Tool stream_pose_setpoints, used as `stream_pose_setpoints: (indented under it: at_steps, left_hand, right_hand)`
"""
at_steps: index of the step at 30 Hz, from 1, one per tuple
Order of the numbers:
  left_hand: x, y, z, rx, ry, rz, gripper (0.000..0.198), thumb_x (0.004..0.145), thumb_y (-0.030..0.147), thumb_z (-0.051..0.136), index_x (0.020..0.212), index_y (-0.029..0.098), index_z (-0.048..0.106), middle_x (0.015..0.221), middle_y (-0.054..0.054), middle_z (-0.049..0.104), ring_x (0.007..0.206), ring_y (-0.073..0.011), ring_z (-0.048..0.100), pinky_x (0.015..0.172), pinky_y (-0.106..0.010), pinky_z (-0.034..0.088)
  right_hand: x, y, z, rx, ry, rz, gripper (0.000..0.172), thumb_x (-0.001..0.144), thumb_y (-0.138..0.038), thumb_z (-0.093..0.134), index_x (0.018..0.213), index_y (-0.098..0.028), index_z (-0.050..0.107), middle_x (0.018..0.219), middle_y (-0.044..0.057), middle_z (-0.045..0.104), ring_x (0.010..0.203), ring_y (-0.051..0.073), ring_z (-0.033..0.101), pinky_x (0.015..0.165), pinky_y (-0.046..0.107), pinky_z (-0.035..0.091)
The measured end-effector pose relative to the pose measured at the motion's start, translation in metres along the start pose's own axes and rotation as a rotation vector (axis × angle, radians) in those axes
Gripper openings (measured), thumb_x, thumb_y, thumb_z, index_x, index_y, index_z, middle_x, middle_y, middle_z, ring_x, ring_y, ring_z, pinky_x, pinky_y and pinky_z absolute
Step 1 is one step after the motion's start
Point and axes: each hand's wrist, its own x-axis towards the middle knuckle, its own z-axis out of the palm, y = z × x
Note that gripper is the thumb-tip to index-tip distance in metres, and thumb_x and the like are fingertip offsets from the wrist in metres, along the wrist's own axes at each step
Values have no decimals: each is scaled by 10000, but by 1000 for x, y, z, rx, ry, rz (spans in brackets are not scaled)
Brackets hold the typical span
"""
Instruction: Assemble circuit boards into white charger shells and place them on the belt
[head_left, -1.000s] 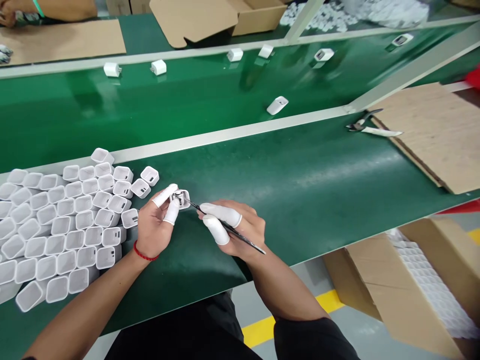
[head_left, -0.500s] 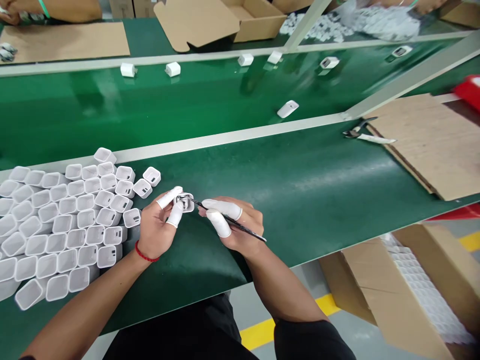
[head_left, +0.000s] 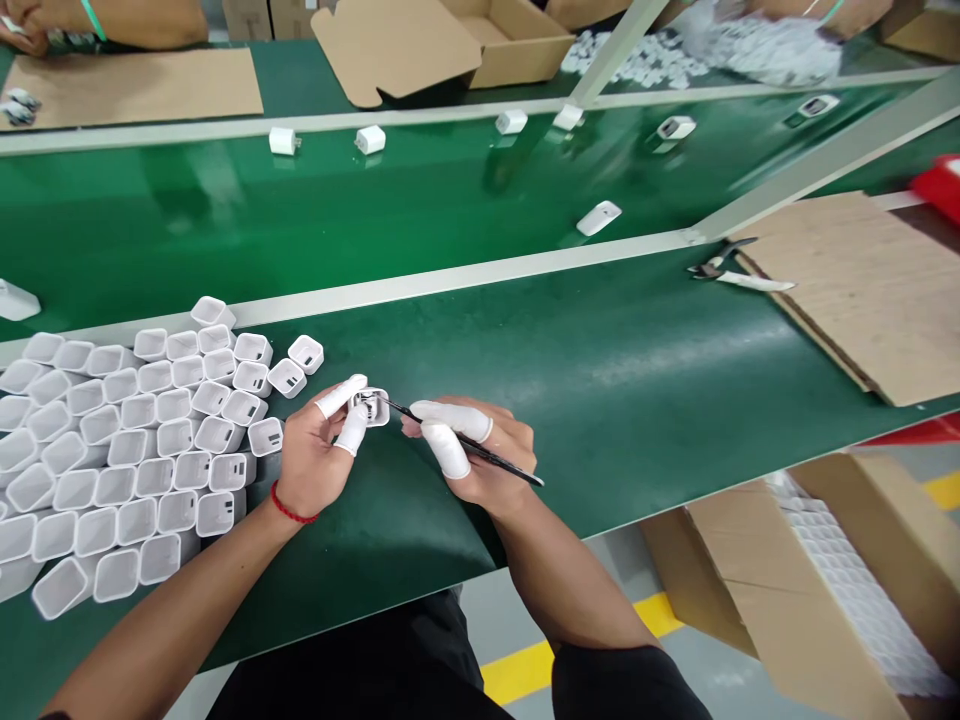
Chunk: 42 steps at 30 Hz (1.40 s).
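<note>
While my left hand point(head_left: 311, 462) is pinching a white case point(head_left: 380, 413) between its covered thumb and forefinger, the case is sitting right at those fingertips, its open end showing. My right hand point(head_left: 487, 455) is gripping a slim black tool point(head_left: 511, 467) like a pen, and its tip is reaching the case's opening. Other cases point(head_left: 138, 521) are standing on the bench point(head_left: 637, 370), left of the pinched one.

We see white covers point(head_left: 350, 430) on two left fingers point(head_left: 341, 397) and two right fingers point(head_left: 457, 418), thumbs included, a red cord bracelet point(head_left: 291, 506) on the left wrist point(head_left: 283, 524), black clothing point(head_left: 345, 668) at bottom centre, and a black sleeve point(head_left: 622, 683) lower right.
</note>
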Motion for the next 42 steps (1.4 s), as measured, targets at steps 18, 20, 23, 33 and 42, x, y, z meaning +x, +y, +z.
stream_pose_setpoints:
  at_steps: [18, 20, 23, 33, 42]
  left_hand:
    - [-1, -1, -2, 19, -29, -25, 315, 815, 220, 688, 1116, 130, 703, 1134, -97, 683, 975, -222, 685, 871, -316, 604]
    - [-2, -2, -2, 4, -31, -9, 309, 812, 217, 690, 1110, 138, 707, 1132, -98, 684, 989, -228, 681, 881, -324, 600]
    - [-3, -2, -1, -3, -27, -9, 284, 815, 243, 697, 1079, 140, 717, 1121, -101, 684, 959, -228, 686, 851, -326, 610]
    - [12, 19, -1, -403, -20, -251, 378, 757, 357, 778, 1061, 157, 675, 1036, -69, 691, 895, -266, 703, 806, -440, 621]
    - [13, 34, -1, -536, -60, -488, 266, 950, 336, 493, 841, 120, 603, 705, -68, 653, 476, -122, 587, 407, -196, 456]
  right_hand:
    - [2, -3, 0, 146, -22, 220, 125, 912, -147, 590, 948, -189, 702, 737, 25, 702, 643, 184, 688, 604, 310, 598]
    - [2, -3, 1, 195, -17, 301, 125, 925, -157, 580, 941, -180, 702, 734, 28, 702, 627, 175, 685, 597, 302, 599]
    - [3, -3, 0, 206, -28, 351, 137, 934, -153, 571, 946, -174, 706, 725, 24, 701, 612, 165, 683, 587, 286, 592]
    - [4, 11, -2, 164, 352, 332, 269, 942, -431, 580, 917, -190, 696, 698, 34, 664, 568, 200, 656, 505, 333, 566]
    - [1, 17, 2, 97, 245, 347, 263, 957, -415, 552, 957, -189, 686, 732, 29, 669, 590, 178, 643, 547, 329, 559]
